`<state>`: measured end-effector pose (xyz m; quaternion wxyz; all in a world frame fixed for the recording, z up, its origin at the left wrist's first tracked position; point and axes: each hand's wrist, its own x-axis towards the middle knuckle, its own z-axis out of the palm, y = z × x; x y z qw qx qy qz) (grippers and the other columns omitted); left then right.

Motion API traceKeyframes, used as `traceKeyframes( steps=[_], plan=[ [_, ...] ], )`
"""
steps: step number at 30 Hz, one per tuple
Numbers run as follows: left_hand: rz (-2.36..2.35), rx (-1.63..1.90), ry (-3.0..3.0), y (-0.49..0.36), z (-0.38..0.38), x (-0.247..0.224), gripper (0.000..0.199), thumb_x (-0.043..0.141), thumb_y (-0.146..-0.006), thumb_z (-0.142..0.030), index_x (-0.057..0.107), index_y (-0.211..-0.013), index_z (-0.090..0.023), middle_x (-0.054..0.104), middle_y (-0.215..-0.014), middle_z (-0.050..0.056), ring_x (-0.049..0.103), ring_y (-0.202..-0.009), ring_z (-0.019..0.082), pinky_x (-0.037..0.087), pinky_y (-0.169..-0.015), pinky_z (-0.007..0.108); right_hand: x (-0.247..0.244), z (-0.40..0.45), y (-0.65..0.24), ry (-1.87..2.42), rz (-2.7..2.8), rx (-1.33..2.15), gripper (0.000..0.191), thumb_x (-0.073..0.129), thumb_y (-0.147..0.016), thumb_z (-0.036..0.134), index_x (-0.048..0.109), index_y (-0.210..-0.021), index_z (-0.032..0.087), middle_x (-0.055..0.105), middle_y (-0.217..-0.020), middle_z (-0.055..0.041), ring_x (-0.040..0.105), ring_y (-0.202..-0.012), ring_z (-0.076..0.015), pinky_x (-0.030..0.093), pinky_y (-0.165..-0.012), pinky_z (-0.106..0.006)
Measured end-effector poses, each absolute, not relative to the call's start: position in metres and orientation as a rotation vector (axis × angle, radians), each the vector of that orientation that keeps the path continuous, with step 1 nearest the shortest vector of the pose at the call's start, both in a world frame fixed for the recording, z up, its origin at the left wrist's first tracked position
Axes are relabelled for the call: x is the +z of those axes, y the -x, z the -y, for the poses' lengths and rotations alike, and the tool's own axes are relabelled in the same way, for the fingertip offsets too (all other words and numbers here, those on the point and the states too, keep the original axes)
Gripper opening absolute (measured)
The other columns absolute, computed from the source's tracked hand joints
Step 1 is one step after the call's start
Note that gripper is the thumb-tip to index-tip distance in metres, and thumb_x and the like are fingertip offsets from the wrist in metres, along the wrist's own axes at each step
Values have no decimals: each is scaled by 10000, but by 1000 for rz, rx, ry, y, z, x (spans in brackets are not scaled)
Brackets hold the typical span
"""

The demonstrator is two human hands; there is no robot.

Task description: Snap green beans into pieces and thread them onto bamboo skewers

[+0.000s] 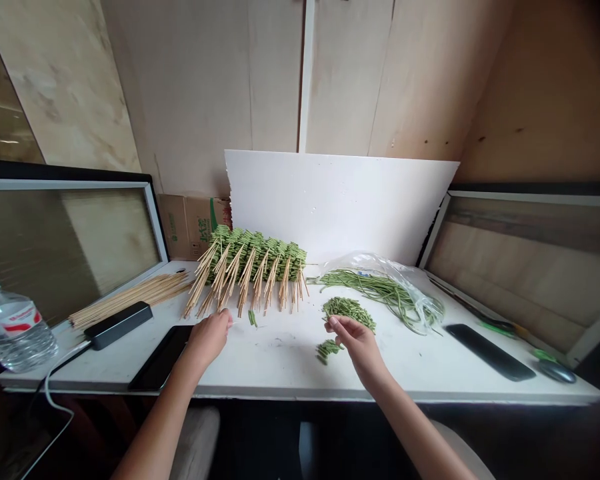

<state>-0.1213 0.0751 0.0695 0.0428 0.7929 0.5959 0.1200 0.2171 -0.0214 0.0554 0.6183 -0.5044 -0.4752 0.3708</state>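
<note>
My left hand (211, 338) is closed in a pinch above the table, just in front of the skewered bundles; what its fingers hold, if anything, is too small to make out. To its right lie a couple of cut green bean pieces (252, 318). My right hand (356, 341) pinches thumb and fingers together at the near edge of a heap of cut bean pieces (347, 308), and anything between them is hidden. A smaller cluster of pieces (327, 349) lies below its fingertips. Behind my left hand, stacked bean skewers (260, 250) point their bare bamboo ends towards me.
Loose bamboo skewers (130, 297) lie at left, beside a black box (119, 325), a dark tablet or phone (161, 359) and a water bottle (17, 327). Whole long beans (375, 288) rest by a plastic bag (423, 303). A black slab (490, 351) and mouse (557, 371) are right.
</note>
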Motion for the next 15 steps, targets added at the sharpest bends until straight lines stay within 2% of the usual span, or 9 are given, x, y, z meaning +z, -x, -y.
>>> traceKeyframes(
  steps=[5, 9, 15],
  plan=[
    [-1467, 831, -2421, 90, -51, 92, 192, 397, -1014, -182, 582, -977, -218, 671, -798, 34, 669, -752, 193, 435, -677, 253, 62, 23, -217, 1054, 1045, 877, 413, 750, -833, 588, 790, -960, 197, 746, -906, -83, 635, -820, -217, 468, -637, -308],
    [-1230, 1095, -2421, 66, -31, 96, 204, 389, -1018, -254, 582, -956, -235, 648, -765, 22, 658, -718, 196, 454, -684, 263, 72, 30, -215, 979, 994, 897, 356, 747, -847, 559, 778, -946, 219, 749, -924, -76, 635, -804, -217, 481, -657, -324],
    [-1140, 1145, -2425, 53, -16, 94, 210, 413, -1035, -296, 604, -965, -242, 657, -744, 7, 654, -689, 182, 463, -680, 250, 84, 37, -212, 887, 875, 994, 333, 808, -792, 542, 778, -929, 239, 777, -1012, -96, 690, -1054, -296, 512, -708, -335]
  ],
)
